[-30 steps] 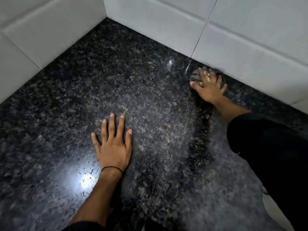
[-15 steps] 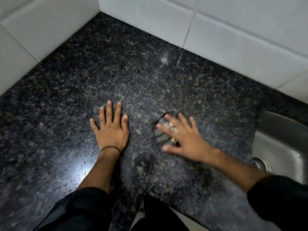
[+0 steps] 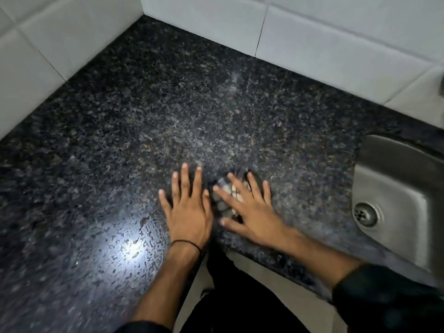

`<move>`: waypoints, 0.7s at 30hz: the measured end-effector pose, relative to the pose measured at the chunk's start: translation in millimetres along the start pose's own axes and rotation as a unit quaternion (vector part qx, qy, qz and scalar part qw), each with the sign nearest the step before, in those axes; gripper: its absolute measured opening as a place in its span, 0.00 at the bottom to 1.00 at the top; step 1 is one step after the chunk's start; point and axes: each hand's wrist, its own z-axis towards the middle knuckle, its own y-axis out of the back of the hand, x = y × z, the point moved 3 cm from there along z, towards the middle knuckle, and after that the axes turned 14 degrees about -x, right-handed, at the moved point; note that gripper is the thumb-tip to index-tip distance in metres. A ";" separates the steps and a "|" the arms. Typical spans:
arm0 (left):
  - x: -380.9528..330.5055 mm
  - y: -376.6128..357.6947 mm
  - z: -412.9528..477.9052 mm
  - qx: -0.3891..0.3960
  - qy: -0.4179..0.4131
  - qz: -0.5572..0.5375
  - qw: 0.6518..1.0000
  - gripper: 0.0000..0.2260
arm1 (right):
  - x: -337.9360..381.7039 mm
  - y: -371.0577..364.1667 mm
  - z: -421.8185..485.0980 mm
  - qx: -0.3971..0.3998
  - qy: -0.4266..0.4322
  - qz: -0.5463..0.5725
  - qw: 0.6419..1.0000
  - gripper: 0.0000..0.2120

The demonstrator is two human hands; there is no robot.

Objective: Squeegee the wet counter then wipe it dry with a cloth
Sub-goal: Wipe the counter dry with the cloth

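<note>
The black speckled granite counter [image 3: 182, 111] fills the view, with water beads glinting at the lower left. My left hand [image 3: 188, 212] lies flat on it, fingers spread, holding nothing. Right beside it, my right hand [image 3: 249, 212] presses flat on a small grey checked cloth [image 3: 224, 203], fingers splayed over it; most of the cloth is hidden under the palm. The right hand is blurred. No squeegee is in view.
White tiled walls [image 3: 336, 39] meet in a corner at the back and left. A steel sink [image 3: 394, 188] with its drain [image 3: 365, 213] sits at the right. The counter's front edge [image 3: 276, 258] runs just under my right wrist.
My right hand has dragged the cloth from the back wall toward me and leftward, ending beside my left hand. The view has shifted, showing more of the sink.
</note>
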 end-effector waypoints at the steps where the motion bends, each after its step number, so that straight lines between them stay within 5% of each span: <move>1: 1.2 -4.7 -13.4 0.018 0.002 0.005 1.000 0.25 | -1.1 0.4 -21.7 0.019 0.038 -0.010 0.999 0.33; 4: 11.6 -15.3 -28.4 0.054 -0.004 0.015 0.998 0.25 | -51.2 19.1 -36.3 0.032 0.060 -0.035 0.997 0.33; 9: 10.4 -16.2 -26.3 0.061 -0.012 0.016 0.998 0.26 | -161.1 51.7 11.6 -0.064 -0.285 -0.021 0.956 0.35; 11: 10.4 -15.8 -25.5 0.066 -0.012 0.013 0.998 0.26 | -159.8 49.5 23.2 -0.077 -0.348 0.007 0.934 0.35; 14: 12.2 -13.4 -26.8 0.065 -0.012 0.013 0.998 0.25 | -111.6 27.9 17.9 -0.082 -0.307 0.017 0.948 0.34; 21: 9.3 -10.2 -24.8 0.069 0.001 0.014 0.997 0.24 | -19.2 1.8 -91.6 -0.009 -0.010 -0.002 1.000 0.33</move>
